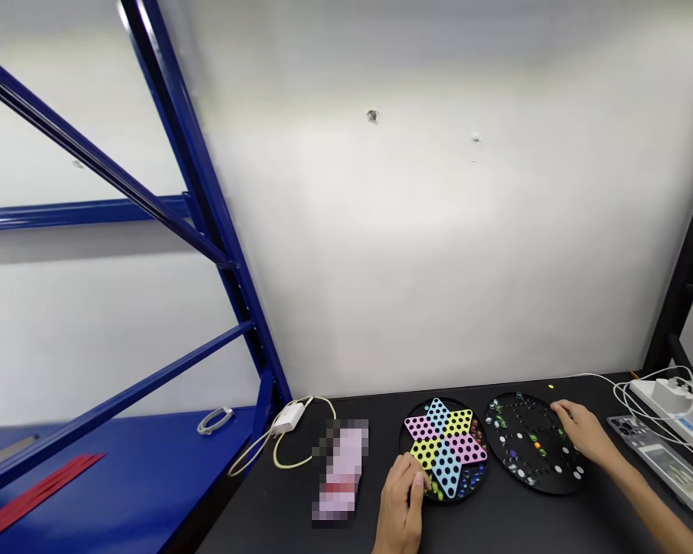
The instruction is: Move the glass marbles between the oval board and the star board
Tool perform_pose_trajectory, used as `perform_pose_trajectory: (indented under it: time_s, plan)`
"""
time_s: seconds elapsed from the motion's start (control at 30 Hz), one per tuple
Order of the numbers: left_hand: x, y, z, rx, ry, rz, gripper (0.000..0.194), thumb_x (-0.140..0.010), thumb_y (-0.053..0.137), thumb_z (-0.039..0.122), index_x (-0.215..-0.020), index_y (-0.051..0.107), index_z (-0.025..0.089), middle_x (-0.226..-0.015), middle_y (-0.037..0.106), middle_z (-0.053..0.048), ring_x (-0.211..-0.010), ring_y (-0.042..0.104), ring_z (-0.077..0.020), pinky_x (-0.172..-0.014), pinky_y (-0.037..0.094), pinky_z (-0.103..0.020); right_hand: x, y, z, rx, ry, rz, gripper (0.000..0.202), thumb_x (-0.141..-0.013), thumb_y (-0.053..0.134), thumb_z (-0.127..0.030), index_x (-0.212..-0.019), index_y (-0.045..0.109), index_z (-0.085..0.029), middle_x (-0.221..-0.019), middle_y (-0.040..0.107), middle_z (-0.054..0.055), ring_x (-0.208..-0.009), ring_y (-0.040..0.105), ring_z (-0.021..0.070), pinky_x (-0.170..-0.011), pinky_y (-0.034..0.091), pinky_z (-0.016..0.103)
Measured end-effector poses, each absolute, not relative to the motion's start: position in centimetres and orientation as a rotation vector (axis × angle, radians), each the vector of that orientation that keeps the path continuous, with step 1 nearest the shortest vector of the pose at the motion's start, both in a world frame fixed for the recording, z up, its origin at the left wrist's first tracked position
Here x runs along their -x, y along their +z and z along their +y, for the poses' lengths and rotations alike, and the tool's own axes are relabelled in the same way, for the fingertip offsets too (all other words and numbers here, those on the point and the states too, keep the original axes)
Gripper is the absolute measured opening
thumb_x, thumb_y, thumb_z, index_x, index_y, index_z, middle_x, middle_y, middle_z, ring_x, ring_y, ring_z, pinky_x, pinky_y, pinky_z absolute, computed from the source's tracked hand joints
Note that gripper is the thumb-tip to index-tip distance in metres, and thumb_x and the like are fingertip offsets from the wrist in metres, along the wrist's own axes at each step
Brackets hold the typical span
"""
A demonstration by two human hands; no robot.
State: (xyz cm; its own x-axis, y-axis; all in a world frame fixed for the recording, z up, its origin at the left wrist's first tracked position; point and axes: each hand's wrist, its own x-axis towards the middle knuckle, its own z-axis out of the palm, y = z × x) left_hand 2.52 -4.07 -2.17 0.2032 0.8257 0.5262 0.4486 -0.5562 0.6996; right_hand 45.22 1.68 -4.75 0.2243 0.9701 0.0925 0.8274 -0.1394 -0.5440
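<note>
A round black tray (407,415) holds a star-shaped board (440,442) with blue, yellow and pink points full of holes. Coloured marbles (470,478) lie around the star inside the rim. My left hand (401,496) is at the tray's lower left edge, fingers bent together; what they hold, if anything, is hidden. To the right lies a second round black tray (531,419) with marbles scattered over it. The fingers of my right hand (580,431) are curled together over its right edge, and nothing can be made out between them.
A blurred pinkish packet (343,469) and a white adapter (289,417) with a cable lie left. On the right are a clear-cased phone-like object (661,462) and a white power strip (675,415) with cables. A blue metal frame (208,192) rises left.
</note>
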Motion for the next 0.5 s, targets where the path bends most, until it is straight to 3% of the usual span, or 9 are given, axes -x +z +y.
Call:
perform_pose_trajectory:
  time_s: [0.2, 0.37, 0.5]
  plan:
    - [-2.4, -1.7, -4.2, -2.099, 1.296, 1.228, 0.051, -0.107, 0.027, 0.044, -0.069, 0.053, 0.023, -0.075, 0.058, -0.002, -0.073, 0.056, -0.0192, -0.071, 0.046, -0.031, -40.2, -3.9, 6.4, 2.235, 0.257, -1.792, 0.044, -0.102, 0.025, -0.035, -0.115, 0.063, -0.017, -0.105, 0.074, 0.016, -0.094, 0.072, 0.0312, -0.080, 0.051, 0.040]
    - [-2.8, -2.4, -4.1, -2.063, 1.384, 1.262, 0.056, -0.107, 0.024, 0.049, -0.066, 0.051, 0.022, -0.072, 0.057, -0.002, -0.070, 0.055, -0.0183, -0.075, 0.046, -0.032, -37.8, -4.7, 8.2, 2.295, 0.171, -1.885, 0.038, -0.098, 0.040, -0.020, -0.130, 0.057, -0.006, -0.109, 0.072, 0.026, -0.103, 0.072, 0.0360, -0.086, 0.049, 0.044]
    - [-3.0, -2.5, -4.1, -2.027, 1.474, 1.283, 0.058, -0.106, 0.024, 0.050, -0.062, 0.051, 0.023, -0.068, 0.057, -0.002, -0.067, 0.055, -0.0192, -0.071, 0.047, -0.033, -37.8, -4.8, 8.0, 2.315, 0.163, -1.881, 0.042, -0.098, 0.037, -0.014, -0.137, 0.051, -0.003, -0.110, 0.072, 0.027, -0.106, 0.071, 0.0365, -0.089, 0.049, 0.045]
